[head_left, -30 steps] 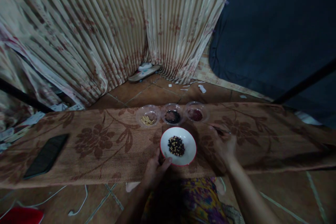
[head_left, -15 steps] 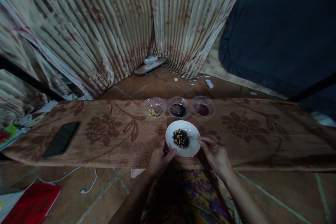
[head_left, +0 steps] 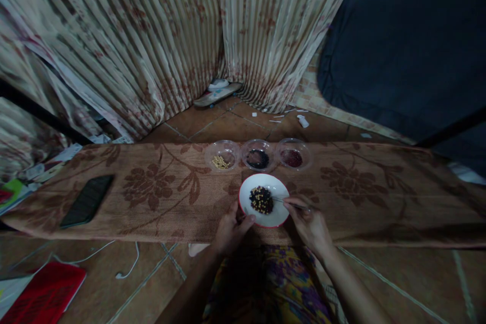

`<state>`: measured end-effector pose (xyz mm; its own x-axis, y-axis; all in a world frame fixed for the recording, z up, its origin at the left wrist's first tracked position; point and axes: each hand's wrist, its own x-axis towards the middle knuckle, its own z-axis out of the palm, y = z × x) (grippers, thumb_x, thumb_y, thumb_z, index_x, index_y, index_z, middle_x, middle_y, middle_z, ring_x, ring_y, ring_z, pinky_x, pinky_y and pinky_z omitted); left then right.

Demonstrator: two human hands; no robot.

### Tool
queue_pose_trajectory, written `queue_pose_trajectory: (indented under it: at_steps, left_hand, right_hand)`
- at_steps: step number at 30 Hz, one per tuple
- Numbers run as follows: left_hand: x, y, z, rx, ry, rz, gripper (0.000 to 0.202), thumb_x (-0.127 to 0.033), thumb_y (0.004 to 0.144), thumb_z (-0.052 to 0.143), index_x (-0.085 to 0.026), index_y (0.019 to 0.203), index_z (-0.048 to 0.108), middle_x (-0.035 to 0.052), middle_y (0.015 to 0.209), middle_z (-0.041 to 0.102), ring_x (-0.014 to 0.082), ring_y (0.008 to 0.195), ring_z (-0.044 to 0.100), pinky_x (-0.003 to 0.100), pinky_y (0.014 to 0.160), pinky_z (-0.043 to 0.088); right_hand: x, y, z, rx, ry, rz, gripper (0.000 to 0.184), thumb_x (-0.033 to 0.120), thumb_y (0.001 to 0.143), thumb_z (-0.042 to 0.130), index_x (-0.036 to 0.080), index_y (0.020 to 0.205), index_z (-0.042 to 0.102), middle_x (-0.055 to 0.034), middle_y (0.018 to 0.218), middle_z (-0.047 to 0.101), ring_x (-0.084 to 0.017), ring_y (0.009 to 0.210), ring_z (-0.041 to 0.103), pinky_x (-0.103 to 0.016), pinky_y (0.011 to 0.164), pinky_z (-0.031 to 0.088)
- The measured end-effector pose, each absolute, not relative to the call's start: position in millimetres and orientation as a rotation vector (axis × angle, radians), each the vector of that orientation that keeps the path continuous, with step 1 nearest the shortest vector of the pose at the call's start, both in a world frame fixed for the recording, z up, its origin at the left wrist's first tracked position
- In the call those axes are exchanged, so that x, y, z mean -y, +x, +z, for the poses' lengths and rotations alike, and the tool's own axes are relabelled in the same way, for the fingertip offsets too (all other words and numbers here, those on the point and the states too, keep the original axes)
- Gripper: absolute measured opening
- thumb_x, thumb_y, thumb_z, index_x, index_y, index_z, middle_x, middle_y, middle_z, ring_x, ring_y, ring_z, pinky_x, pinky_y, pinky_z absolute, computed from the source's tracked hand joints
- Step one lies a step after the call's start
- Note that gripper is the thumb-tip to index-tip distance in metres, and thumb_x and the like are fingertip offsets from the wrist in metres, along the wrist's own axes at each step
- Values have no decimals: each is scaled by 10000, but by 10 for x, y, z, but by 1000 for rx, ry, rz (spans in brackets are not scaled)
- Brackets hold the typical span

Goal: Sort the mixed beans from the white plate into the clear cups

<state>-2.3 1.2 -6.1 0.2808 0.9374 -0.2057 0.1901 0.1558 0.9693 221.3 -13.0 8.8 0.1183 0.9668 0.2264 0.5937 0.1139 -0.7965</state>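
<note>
**Holding a slim metal tool [head_left: 280,200] to mixed beans [head_left: 260,199] in a white bowl [head_left: 276,216]**

Pinching the tool with the right hand [head_left: 312,226], thumb and fingers drawn narrow around the shaft. Reaching over the bowl's right rim to the edge of the dark-and-yellow heap; too small to tell what kind of tool, or whether touching or just above the beans. Clasping the bowl at its near-left rim with the left hand [head_left: 231,231], thumb over the red edge, other fingers partly hidden against the outside.

Placed over the near half of a brown flower-patterned cloth [head_left: 170,225], just on the near side of three clear tubs [head_left: 232,150] lined up side by side. Holding, from left to right, yellow beans [head_left: 220,162], black beans [head_left: 260,159] and dark red beans [head_left: 292,159].

Lying well apart, toward the cloth's left end: a dark phone [head_left: 86,201]. Spread below on the tiled floor [head_left: 410,283]: a white cable [head_left: 131,271] and something red [head_left: 47,293]. Hanging beyond the cloth: striped curtains [head_left: 163,35], with a skateboard [head_left: 218,95] at their foot.
</note>
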Motion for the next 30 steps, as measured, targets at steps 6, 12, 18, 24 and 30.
queue_pose_trajectory:
  at_steps: [6, 12, 18, 24, 30]
  left_hand:
    - [-9, -32, -130, -1147, 1321, 800, 499, -362, 825, 619, -179, 1275, 506, 37, 1066, 722, 206, 977, 663, 299, 896, 502]
    - [-8, -10, -103, -1146, 1263, 805, 533, -340, 815, 631, -182, 1302, 481, 45, 1088, 717, 219, 1007, 659, 318, 914, 501]
    - [-2, -15, -100, -1179, 1309, 796, 556, -339, 827, 626, -174, 1330, 455, 38, 1059, 725, 206, 962, 668, 305, 893, 505]
    - [-9, -31, -139, -1164, 1327, 788, 579, -353, 829, 621, -186, 1352, 436, 36, 1097, 716, 212, 993, 664, 313, 910, 501]
    - [-6, -16, -104, -1132, 1311, 814, 568, -333, 832, 616, -187, 1351, 437, 39, 1113, 709, 206, 1007, 654, 305, 914, 498]
  right_hand:
    - [121, 2221, 54, 1585, -1587, 552, 279, 434, 888, 511, 226, 851, 693, -64, 920, 687, -216, 892, 633, -337, 779, 499]
    - [124, 2245, 12, 1574, -1577, 570, 275, 430, 891, 508, 231, 861, 695, -64, 933, 684, -215, 904, 626, -340, 779, 503]
    - [116, 2241, -12, 1575, -1566, 573, 278, 436, 889, 511, 233, 863, 699, -67, 941, 677, -212, 901, 629, -349, 802, 503]
    - [124, 2228, -11, 1574, -1587, 550, 269, 436, 886, 522, 238, 866, 703, -64, 935, 676, -219, 913, 618, -364, 819, 496]
    - [123, 2231, -31, 1577, -1565, 561, 276, 438, 889, 518, 233, 866, 700, -67, 934, 681, -218, 912, 618, -365, 817, 497]
